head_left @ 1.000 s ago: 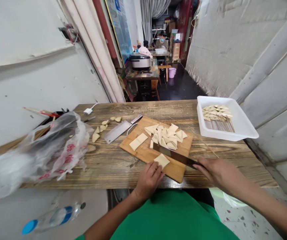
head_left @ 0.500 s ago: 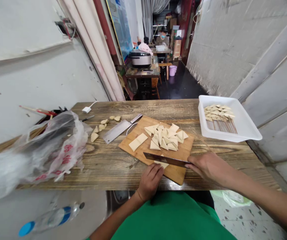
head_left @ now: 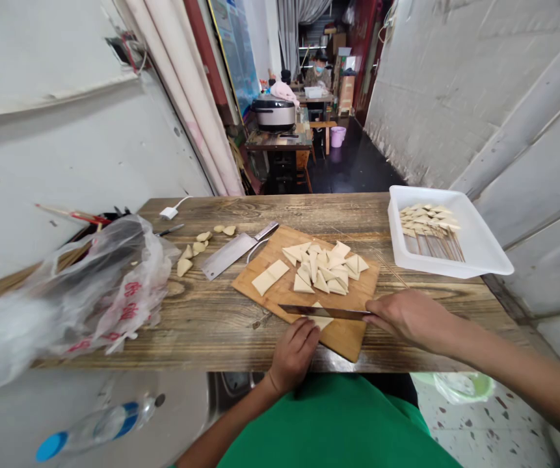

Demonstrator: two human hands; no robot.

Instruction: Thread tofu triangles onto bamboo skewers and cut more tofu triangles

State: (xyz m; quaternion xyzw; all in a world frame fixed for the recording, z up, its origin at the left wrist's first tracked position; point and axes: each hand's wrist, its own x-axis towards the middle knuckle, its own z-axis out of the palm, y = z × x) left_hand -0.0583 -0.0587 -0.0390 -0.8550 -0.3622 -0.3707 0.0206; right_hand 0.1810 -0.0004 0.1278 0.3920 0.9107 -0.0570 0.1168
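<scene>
My right hand (head_left: pixel 409 318) is closed round the handle of a kitchen knife (head_left: pixel 326 312), whose blade points left across the wooden cutting board (head_left: pixel 350 343). Under and in front of the blade lies a flat pale piece of what looks like pressed tofu (head_left: pixel 322 323). Fingers together, my left hand (head_left: pixel 294 351) presses that piece down at its near left end, close to the blade. Beyond the knife is a pile of cut triangles (head_left: pixel 326 268) of the same stuff. Uncut rectangular slices (head_left: pixel 270 277) lie at the board's left side.
A cleaver (head_left: pixel 228 255) rests left of the board, with small pale scraps (head_left: pixel 192 251) beside it. Plastic bags (head_left: pixel 128 292) cover the table's left end. At right stands a white tub (head_left: pixel 479 253) with skewered pieces (head_left: pixel 430 221). Thin sticks (head_left: pixel 391 268) lie between board and tub.
The knife's handle end has swung slightly away from me, so the blade lies more level across the tofu piece. My left hand has hardly moved.
</scene>
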